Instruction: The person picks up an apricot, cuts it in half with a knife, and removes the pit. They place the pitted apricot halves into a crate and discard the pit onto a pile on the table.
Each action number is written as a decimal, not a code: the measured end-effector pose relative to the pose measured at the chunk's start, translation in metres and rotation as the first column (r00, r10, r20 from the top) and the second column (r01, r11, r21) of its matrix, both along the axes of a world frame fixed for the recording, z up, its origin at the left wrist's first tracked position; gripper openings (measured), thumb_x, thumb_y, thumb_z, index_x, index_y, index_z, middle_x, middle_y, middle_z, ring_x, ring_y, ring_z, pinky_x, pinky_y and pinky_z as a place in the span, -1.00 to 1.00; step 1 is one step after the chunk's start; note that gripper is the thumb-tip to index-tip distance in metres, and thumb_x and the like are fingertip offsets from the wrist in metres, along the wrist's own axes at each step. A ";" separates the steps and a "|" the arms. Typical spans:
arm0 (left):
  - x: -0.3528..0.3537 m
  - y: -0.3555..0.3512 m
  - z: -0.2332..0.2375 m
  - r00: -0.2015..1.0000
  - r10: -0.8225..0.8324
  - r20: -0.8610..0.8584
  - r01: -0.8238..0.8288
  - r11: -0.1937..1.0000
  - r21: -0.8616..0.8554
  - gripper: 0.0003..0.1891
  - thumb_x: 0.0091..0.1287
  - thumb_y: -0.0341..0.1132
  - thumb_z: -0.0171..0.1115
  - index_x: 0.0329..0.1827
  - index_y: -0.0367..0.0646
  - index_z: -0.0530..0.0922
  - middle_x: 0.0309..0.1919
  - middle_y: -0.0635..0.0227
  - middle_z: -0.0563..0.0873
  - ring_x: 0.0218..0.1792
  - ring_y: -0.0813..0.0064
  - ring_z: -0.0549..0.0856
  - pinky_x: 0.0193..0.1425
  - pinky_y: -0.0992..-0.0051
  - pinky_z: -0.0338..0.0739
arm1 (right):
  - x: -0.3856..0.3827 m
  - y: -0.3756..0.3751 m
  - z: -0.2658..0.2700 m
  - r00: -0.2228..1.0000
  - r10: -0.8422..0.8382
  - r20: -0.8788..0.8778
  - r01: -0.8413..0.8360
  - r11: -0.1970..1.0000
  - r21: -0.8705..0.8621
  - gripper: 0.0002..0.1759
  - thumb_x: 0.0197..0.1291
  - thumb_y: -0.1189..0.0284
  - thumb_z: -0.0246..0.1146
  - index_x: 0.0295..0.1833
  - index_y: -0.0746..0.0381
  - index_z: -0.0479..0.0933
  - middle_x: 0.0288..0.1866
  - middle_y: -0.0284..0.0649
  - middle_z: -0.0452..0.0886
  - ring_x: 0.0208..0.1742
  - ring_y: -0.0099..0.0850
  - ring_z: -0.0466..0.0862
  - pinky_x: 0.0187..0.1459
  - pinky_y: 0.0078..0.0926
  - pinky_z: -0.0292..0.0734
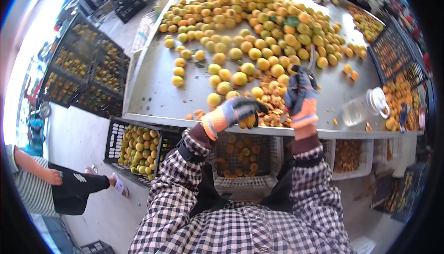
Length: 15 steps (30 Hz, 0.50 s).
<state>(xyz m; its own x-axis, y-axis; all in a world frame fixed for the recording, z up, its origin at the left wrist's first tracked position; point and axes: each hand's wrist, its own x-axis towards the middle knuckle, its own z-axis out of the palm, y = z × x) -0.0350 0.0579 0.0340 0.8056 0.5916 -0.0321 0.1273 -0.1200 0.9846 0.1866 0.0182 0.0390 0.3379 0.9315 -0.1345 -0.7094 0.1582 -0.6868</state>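
Note:
My left hand [233,113], in an orange and grey-black glove, is closed round a yellow-orange apricot [249,122] at the table's near edge. My right hand [301,94], gloved alike, is raised a little over the table with curled fingers. What it grips, if anything, I cannot make out; a thin, pale curved strip [312,57] shows just beyond its fingertips. Between the hands lies a heap of brownish-orange fruit pieces [274,100]. Whole apricots [239,79] are spread beyond both hands, thickest toward the back of the metal table [152,94].
A clear jug with white lid [358,110] stands at right. Below the table edge are a grey crate [275,154] with fruit pieces, a black crate [113,145] of apricots and a white tub [354,171]. Stacked crates [81,64] and another person [69,184] are at left.

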 end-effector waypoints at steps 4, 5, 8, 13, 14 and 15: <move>-0.027 -0.016 0.037 0.988 0.087 -0.123 -0.090 0.996 -0.013 -0.62 0.35 -0.36 0.30 0.22 -0.21 0.57 0.00 0.31 0.73 -0.02 0.58 0.65 0.11 0.51 0.54 | -0.004 -0.004 0.006 0.996 0.033 0.082 -0.032 0.999 -0.008 -0.80 0.44 0.26 0.11 0.00 0.11 0.52 -0.59 -0.48 0.34 -0.78 -0.66 0.18 -0.80 -0.66 0.02; -0.034 -0.010 0.039 0.979 0.200 -0.042 -0.202 0.979 -0.035 -0.61 0.35 -0.35 0.30 0.23 -0.21 0.56 0.01 0.33 0.72 -0.03 0.63 0.63 0.10 0.52 0.54 | -0.005 -0.004 0.006 0.994 0.039 0.098 -0.039 0.999 -0.003 -0.80 0.44 0.26 0.11 0.00 0.12 0.52 -0.59 -0.48 0.34 -0.78 -0.66 0.18 -0.80 -0.66 0.02; -0.075 0.031 0.001 0.850 0.525 -0.040 -0.522 0.851 0.061 -0.67 0.38 -0.45 0.20 0.20 -0.20 0.59 0.00 0.40 0.72 -0.06 0.64 0.63 0.01 0.60 0.54 | -0.011 -0.002 0.008 0.995 0.042 0.085 -0.039 0.998 -0.042 -0.78 0.44 0.24 0.11 -0.01 0.13 0.52 -0.60 -0.47 0.34 -0.79 -0.66 0.17 -0.81 -0.65 0.02; -0.132 0.110 -0.044 0.496 0.861 0.117 -0.863 0.473 0.176 -0.70 0.35 -0.42 0.24 0.14 -0.17 0.63 -0.22 0.44 0.76 -0.36 0.71 0.58 -0.22 0.64 0.50 | -0.013 0.003 0.000 0.995 0.084 0.051 -0.084 0.996 -0.011 -0.78 0.45 0.25 0.11 -0.01 0.16 0.52 -0.60 -0.46 0.36 -0.79 -0.66 0.19 -0.83 -0.66 0.04; -0.135 0.117 -0.043 0.446 0.894 0.047 -0.889 0.436 0.142 -0.67 0.35 -0.35 0.24 0.18 -0.14 0.60 -0.16 0.30 0.77 -0.28 0.47 0.67 -0.08 0.49 0.56 | -0.014 0.004 0.000 0.996 0.073 0.042 -0.072 0.997 -0.029 -0.78 0.45 0.26 0.11 -0.01 0.16 0.52 -0.60 -0.46 0.36 -0.79 -0.66 0.19 -0.83 -0.66 0.05; -0.138 0.129 -0.049 0.447 0.893 0.057 -0.889 0.435 0.144 -0.67 0.35 -0.35 0.24 0.18 -0.14 0.60 -0.16 0.30 0.77 -0.28 0.47 0.67 -0.08 0.49 0.56 | -0.015 0.004 0.001 0.998 0.060 0.032 -0.058 0.997 -0.047 -0.78 0.45 0.26 0.11 -0.01 0.16 0.52 -0.61 -0.46 0.37 -0.79 -0.66 0.19 -0.83 -0.66 0.05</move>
<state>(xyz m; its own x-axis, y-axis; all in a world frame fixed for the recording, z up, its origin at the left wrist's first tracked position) -0.1731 0.1865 -0.0147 -0.1694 0.9805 0.0994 0.2656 -0.0517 0.9627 0.1716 0.0226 0.0397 0.2879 0.9429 -0.1676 -0.6929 0.0843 -0.7160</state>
